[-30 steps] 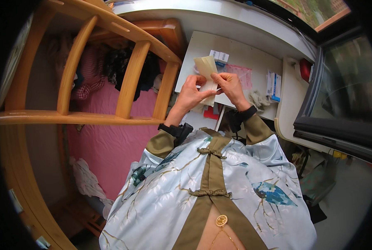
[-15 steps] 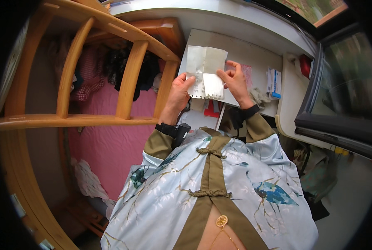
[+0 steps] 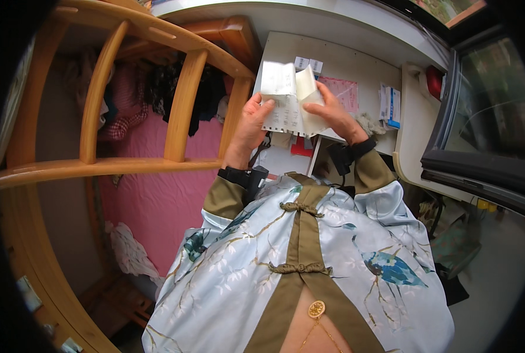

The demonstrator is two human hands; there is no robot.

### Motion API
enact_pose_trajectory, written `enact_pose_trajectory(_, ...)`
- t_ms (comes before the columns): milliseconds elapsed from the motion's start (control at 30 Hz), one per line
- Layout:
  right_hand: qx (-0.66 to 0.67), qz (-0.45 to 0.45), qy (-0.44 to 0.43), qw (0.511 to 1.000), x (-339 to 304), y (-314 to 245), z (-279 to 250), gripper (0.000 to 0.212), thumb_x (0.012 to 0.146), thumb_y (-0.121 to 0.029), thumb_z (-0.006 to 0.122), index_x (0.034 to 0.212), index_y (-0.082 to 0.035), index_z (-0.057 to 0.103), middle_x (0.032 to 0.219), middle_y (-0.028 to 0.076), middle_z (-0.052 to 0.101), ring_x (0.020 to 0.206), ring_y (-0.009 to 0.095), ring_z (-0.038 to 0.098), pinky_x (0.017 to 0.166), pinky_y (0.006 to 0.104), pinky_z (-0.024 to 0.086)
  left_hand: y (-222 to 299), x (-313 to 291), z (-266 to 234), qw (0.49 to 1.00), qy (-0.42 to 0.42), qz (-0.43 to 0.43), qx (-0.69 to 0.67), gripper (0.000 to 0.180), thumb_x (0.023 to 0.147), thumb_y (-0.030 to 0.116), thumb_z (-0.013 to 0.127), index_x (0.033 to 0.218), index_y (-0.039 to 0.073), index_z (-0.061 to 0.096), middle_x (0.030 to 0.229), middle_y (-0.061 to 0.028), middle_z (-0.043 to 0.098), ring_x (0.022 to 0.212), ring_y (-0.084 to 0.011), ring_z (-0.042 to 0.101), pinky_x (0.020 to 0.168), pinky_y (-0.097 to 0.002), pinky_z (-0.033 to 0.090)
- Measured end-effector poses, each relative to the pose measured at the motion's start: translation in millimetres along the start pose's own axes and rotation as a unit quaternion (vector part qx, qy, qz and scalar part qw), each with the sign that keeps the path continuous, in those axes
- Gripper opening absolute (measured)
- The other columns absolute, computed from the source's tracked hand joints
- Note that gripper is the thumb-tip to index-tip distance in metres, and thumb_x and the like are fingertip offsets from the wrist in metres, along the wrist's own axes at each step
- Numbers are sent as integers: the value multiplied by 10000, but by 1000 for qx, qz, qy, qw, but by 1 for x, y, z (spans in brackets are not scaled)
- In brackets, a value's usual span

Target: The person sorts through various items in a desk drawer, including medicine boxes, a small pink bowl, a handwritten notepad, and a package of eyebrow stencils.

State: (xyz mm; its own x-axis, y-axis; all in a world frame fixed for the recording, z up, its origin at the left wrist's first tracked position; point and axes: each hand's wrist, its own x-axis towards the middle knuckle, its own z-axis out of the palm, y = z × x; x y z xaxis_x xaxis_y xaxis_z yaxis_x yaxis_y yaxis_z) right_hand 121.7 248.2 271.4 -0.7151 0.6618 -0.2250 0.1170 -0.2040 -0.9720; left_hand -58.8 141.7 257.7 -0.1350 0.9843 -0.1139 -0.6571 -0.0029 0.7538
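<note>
- Ladder (image 3: 185,112): wooden, well left of the left fingers.
- Bed (image 3: 156,203): pink-covered, left of and nearer the body than the left fingers.
- Left hand (image 3: 249,122): thumb on the paper's near face, fingers curled at its left edge; the grip is closed on the paper.
- Paper (image 3: 281,107): a creased sheet between the two sets of fingers, raised over the desk (image 3: 351,67). Good handling would seem to need light, even thumb pressure, with the fingers supporting the back, and care along the crease and the ragged edge, where thin paper may tear. Its long axis runs roughly away from the body; the ragged edge points toward the body, the plain edge away. A lengthwise crease divides it, the right flap bending out of line with the left panel.
- Red item (image 3: 301,147): below the paper, between the wrists.
- Right hand (image 3: 338,116): thumb on the right flap, fingers around its outer edge; clamped on the paper.
- Pink sheet (image 3: 341,93): on the desk, just right of the right fingers.
- Boxes (image 3: 389,107): blue and white, farther right of those fingers.
</note>
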Motion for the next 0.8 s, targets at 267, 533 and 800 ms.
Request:
enact_pose_trajectory(267,37,-21,63,997,-13,10,-31,694,758,-122,635,1328,16,265,1093,142,546,948,177,551,798,267,455,12,-2,-22,997,34,47,60,254,899,71,474,1140,-8,465,1022,-88,602,865,-119,603,760,-250,501)
enact_pose_trajectory(533,-162,-67,193,965,-13,33,-72,765,732,-212,710,1342,-30,285,1235,167,434,1075,219,486,889,327,420,28,-10,-32,995,20,26,98,255,883,74,505,1126,0,521,1007,-54,610,848,-91,597,759,-238,493)
enact_pose_trajectory(800,-296,-162,10,941,-1,-7,-26,538,763,-292,698,1192,-38,497,1074,93,587,1010,191,542,811,301,446,42,-14,-13,971,-86,-114,193,340,865,121,550,1176,-11,513,1012,-42,609,860,-82,589,777,-221,477)
